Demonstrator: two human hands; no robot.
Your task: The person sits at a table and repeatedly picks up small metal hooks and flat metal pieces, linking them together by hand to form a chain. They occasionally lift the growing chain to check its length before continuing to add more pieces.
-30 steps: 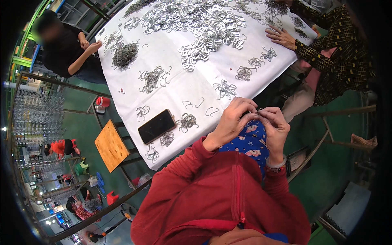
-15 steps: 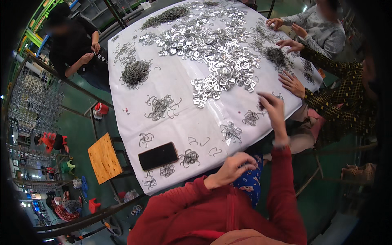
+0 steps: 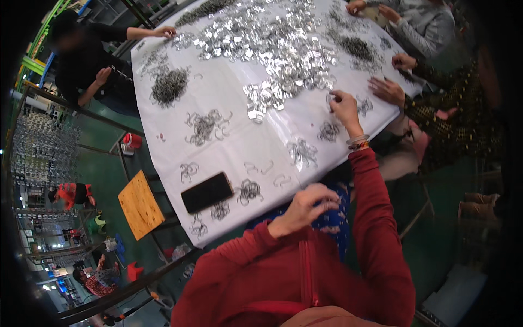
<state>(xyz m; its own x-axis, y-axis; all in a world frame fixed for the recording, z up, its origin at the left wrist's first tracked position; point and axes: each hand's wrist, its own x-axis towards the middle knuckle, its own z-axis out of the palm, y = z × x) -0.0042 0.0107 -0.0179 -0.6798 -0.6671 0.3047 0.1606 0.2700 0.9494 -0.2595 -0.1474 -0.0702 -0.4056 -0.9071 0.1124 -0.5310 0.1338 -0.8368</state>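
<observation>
White-covered table (image 3: pixel 218 147): your right hand (image 3: pixel 344 106) pinches a small shiny metal clip (image 3: pixel 330 100); left hand (image 3: pixel 305 207) loosely curled, contents unclear. Stretched reach risks scattering the wire hook bundles (image 3: pixel 328 131).

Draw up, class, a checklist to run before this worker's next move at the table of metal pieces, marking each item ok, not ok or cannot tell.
1. Right hand is at the heap of shiny metal pieces: ok.
2. Right hand grips a piece: cannot tell.
3. Left hand is off the table, near the lap: ok.
4. Left hand holds something: cannot tell.
5. Black phone lies away from both hands: ok.
6. Wire hooks lie within reach: ok.
</observation>
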